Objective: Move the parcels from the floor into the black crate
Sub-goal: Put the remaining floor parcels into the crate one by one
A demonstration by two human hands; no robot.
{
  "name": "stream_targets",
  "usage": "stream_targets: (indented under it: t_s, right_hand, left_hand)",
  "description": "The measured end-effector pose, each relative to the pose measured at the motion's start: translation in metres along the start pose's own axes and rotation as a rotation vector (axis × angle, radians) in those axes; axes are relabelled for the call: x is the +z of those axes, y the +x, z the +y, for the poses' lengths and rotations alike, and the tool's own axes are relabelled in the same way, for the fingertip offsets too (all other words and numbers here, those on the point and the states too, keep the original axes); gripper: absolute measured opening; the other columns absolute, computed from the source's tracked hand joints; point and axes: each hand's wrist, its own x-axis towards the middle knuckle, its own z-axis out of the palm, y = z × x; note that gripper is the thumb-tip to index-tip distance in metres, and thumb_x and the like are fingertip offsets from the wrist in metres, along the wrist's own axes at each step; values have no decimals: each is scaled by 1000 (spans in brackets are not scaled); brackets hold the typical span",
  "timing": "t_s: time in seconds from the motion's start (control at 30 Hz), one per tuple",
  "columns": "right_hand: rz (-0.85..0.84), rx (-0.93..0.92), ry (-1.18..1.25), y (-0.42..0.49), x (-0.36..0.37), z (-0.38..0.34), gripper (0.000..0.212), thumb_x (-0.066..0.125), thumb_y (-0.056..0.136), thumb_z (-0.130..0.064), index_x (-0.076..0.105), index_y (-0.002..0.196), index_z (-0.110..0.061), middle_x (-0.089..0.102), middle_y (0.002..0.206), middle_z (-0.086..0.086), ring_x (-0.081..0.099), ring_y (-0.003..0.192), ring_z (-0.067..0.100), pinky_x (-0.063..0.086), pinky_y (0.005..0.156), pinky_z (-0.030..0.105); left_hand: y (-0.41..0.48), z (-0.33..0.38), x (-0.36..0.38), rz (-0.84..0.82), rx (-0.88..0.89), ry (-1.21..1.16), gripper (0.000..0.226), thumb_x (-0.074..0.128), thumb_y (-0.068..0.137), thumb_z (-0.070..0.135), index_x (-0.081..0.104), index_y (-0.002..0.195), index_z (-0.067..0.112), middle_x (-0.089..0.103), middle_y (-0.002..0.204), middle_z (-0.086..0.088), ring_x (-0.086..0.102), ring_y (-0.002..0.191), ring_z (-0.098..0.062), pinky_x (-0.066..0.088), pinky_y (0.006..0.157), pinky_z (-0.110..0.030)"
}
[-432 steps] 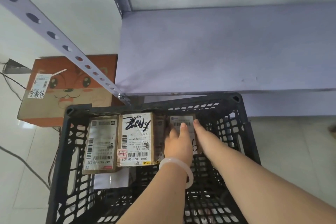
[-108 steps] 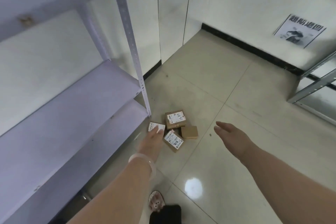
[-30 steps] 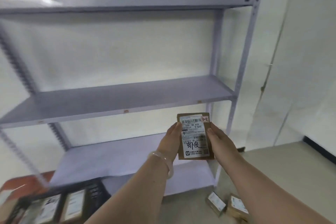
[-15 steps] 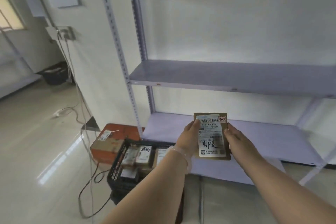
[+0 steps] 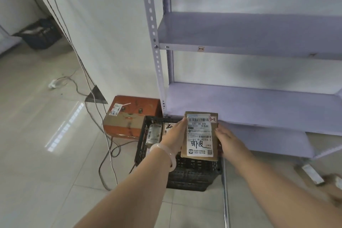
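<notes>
Both hands are on it. The left hand (image 5: pixel 174 136) holds the left edge of the parcel (image 5: pixel 199 135), fingers running up its side. The right hand (image 5: pixel 228 142) pinches the right edge, so the flat brown parcel is carried between them in the air, its label with barcode and handwriting turned to the camera. A pale bangle (image 5: pixel 166 153) sits on the left wrist.

Straight down at six o'clock from the parcel is the black crate (image 5: pixel 187 174) on the floor, its near wall showing below the hands. Against the crate's nine o'clock side, stowed parcels (image 5: pixel 153 133) stand on edge in a row, labels facing this way.

So the step in hand reads as the lowering-in. The free room appears to be at the three o'clock end of that row, right under the load. The tidy way is to keep the parcel upright, label facing like the others, and slide it down beside the last one rather than drop it flat on top. Keep both edges held until the bottom edge rests inside, then let go.

Mind the grey shelf (image 5: pixel 249 105) at twelve o'clock. Its lowest board runs close to the crate's far rim, so come in from the near side.

Further out, an orange carton (image 5: pixel 129 116) sits at the crate's ten o'clock and cables (image 5: pixel 109 144) trail at nine. At four o'clock, near the frame edge, blurred shapes (image 5: pixel 314 174) may be more parcels waiting on the floor.
</notes>
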Motion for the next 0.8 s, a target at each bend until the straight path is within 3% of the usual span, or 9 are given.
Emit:
stream_targets:
  t_s: [0.13,0.27,0.37,0.43,0.57,0.67,0.7,0.8]
  right_hand:
    - [-36,135,1,37,14,32,59,39,83,-64,41,138,-44,58,133,-3,48,127,26,35,107,54]
    - [-108,221,-48,79,29,59,58,35,86,-65,37,140,-43,62,127,-7,52,123,24,37,105,53]
    - [-167,283,-81,111,39,75,58,34,91,-60,37,144,-36,59,132,-2,52,123,24,37,106,50]
    - [-174,339,-103,132,45,86,57,35,93,-58,37,144,-34,54,138,0,47,128,25,33,109,48]
    - [-198,444,-145,163,63,107,52,33,94,-56,47,138,-32,58,132,-3,50,123,23,35,107,44]
    - [-191,463,-184,183,82,121,48,34,95,-55,49,133,-29,64,118,-2,57,109,21,44,95,41]
    - [-182,465,-205,189,86,125,46,34,95,-55,49,130,-29,64,115,-2,58,105,20,45,90,39]
    - [-213,443,-223,209,95,132,39,34,95,-54,51,123,-33,65,106,-6,61,96,16,45,76,33]
  left_hand:
    - [39,-26,-7,-1,-125,-8,35,34,94,56,61,96,33,73,71,19,69,62,2,49,53,-20]
    - [77,-50,-15,51,-243,-41,38,38,92,57,63,98,29,75,75,12,71,66,-4,54,54,-23]
    - [104,-68,-18,86,-357,-78,40,41,92,56,64,104,26,77,80,5,73,76,-13,59,67,-31]
    - [122,-82,-20,95,-403,-70,41,39,92,56,66,98,26,77,82,2,72,81,-17,58,78,-38]
    - [153,-111,-35,126,-496,-47,46,36,93,54,69,88,22,76,77,0,72,77,-19,58,80,-40]
    - [174,-131,-49,169,-552,-120,43,39,94,52,67,95,19,76,73,0,73,64,-15,55,50,-26]
    - [181,-138,-54,175,-566,-134,43,40,93,51,66,99,18,76,73,-1,73,62,-15,53,47,-24]
    - [199,-158,-67,179,-555,-164,41,42,93,51,56,119,24,76,85,-7,74,74,-25,60,62,-39]
